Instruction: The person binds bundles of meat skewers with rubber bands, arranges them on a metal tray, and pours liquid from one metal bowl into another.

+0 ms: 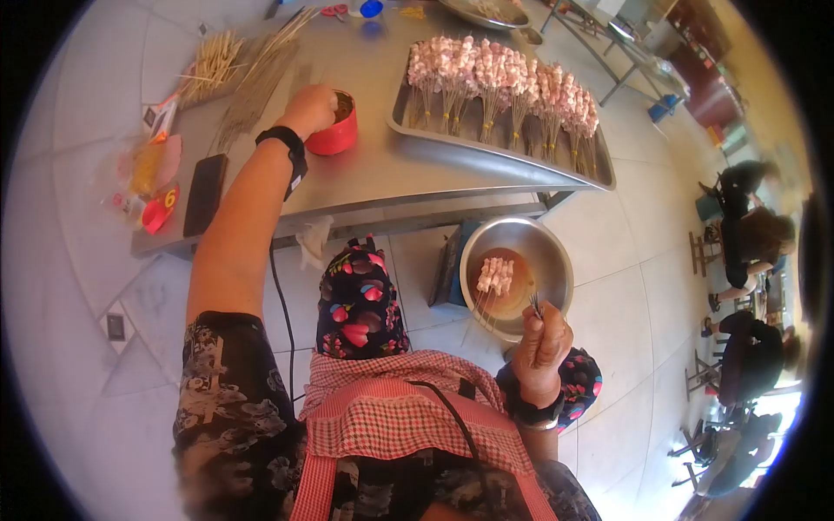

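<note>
My left hand (314, 108) reaches to the red round tub (337, 137) on the metal table; its fingertips are hidden inside the rim. Beside my right knee, my right hand (541, 347) is closed, with the tips of several thin dark sticks (535, 304) poking up out of the fist. Just beyond that hand stands a steel basin (556, 252) with some reddish liquid in it. A few meat skewers (495, 276) rest in the basin, their bare sticks leaning over its near rim.
A steel tray (504, 165) holds rows of bundled meat skewers. Loose thin sticks (261, 87), pale sticks (217, 59) and a dark phone (206, 195) lie on the left of the table (373, 187). Several people sit at the far right.
</note>
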Available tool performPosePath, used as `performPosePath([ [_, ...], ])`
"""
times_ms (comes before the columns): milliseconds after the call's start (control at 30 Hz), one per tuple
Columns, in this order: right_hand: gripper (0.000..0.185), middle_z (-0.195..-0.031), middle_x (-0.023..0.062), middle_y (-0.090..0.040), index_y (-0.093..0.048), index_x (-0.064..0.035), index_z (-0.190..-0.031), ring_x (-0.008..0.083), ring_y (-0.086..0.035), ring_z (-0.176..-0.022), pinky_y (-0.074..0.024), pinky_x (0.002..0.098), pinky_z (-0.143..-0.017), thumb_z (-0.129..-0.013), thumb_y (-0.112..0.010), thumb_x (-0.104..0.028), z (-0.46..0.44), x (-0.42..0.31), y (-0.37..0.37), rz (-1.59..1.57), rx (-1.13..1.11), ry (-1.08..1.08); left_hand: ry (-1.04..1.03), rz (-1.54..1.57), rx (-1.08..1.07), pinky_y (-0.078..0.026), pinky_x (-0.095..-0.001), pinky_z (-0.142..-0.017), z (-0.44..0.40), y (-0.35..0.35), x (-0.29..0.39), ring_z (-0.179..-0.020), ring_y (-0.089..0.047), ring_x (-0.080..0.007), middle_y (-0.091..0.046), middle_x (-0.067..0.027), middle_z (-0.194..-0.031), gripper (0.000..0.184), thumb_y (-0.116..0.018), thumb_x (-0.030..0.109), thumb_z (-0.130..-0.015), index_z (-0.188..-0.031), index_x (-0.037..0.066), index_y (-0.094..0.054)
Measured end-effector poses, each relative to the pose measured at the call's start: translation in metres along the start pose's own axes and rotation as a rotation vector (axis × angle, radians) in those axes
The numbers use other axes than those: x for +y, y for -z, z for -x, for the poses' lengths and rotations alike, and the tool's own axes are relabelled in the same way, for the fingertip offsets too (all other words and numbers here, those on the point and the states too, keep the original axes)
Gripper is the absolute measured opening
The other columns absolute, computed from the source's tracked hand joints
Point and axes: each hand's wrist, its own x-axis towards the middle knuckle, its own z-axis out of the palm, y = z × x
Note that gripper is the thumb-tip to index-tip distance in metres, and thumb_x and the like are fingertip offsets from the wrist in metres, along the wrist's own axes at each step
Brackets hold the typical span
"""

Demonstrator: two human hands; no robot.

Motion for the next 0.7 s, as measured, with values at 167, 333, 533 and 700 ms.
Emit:
performPosePath([
  [167,0.016,-0.071,0.0174,-0.056,-0.053,0.0048,-0.099,0.0356,-0.053,-0.057,-0.0402,0.0399,-0.051,-0.086,-0.048,-0.003,0.007,0.004,-0.002,0.014,0.006,-0.075,0.041,0.169,0.033,-0.047,-0.0409,-0.065,0.005,0.012,-0.002,-0.069,-0.06,-0.035,-0.062,-0.0202,-0.074,0.008,-0.065,0.011,-0.068,-0.07,0.003,-0.067],
  [333,0.012,-0.069,0.0178,-0.056,-0.052,0.0048,-0.093,0.0362,-0.054,-0.058,-0.0411,0.0387,-0.051,-0.088,-0.047,-0.005,0.007,0.007,-0.003,-0.068,-0.034,-0.224,0.179,0.353,0.083,-0.046,-0.033,-0.06,0.006,0.02,-0.013,-0.062,-0.06,-0.022,-0.063,-0.0102,-0.065,0.018,-0.071,0.022,-0.073,-0.073,0.004,-0.067],
  [533,0.023,-0.065,0.0073,-0.053,-0.052,0.0023,-0.086,0.0149,-0.046,-0.053,-0.0381,0.0288,-0.049,-0.096,-0.043,-0.017,0.0,0.006,-0.002,0.023,0.143,-0.244,0.016,0.951,0.05,-0.044,-0.0228,-0.056,0.057,0.057,0.065,-0.064,-0.055,-0.006,-0.058,0.0026,-0.064,0.014,-0.069,0.017,-0.08,-0.079,0.004,-0.066],
  [700,0.026,-0.089,0.0253,-0.058,-0.047,0.0035,-0.114,0.0416,-0.059,-0.076,-0.0471,0.0396,-0.065,-0.089,-0.046,-0.005,-0.001,0.004,-0.001,-0.063,0.051,-0.167,-0.575,1.201,-0.08,-0.043,-0.0237,-0.057,0.163,0.016,0.233,-0.066,-0.056,-0.0099,-0.06,-0.0047,-0.071,0.006,-0.069,0.004,-0.075,-0.073,0.001,-0.064],
])
